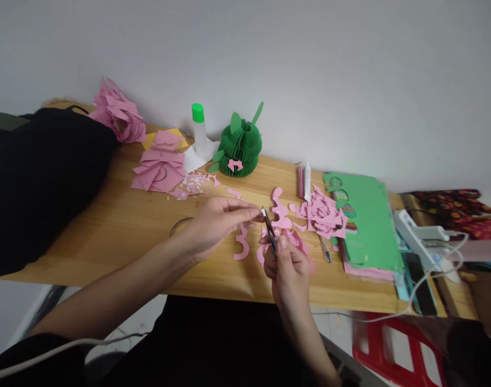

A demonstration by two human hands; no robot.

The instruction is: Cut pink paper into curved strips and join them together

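Note:
My left hand (pixel 217 223) reaches in over the table with thumb and fingertips pinched on a small white piece (pixel 264 212). My right hand (pixel 289 266) is closed around a slim dark pointed tool (pixel 270 231) that looks like tweezers. Its tip meets the white piece at my left fingertips. Under and around my hands lie pink paper cut-outs: a wavy strip (pixel 280 209), a curled piece (pixel 242 244) and more shapes partly hidden by my right hand. Behind them stands a green honeycomb paper figure (pixel 241 145) with leaf shapes and a pink bow (pixel 235 165).
Left and back: a black bag (pixel 48 183), crumpled pink paper (pixel 118 115), folded pink paper (pixel 160 169), a green-capped bottle (pixel 199 129) and scraps (pixel 195 184). Right: pink offcuts (pixel 324 212), a white tube (pixel 307 180), green sheets (pixel 372 226), a power strip (pixel 417 239) with cables and a phone (pixel 420 285).

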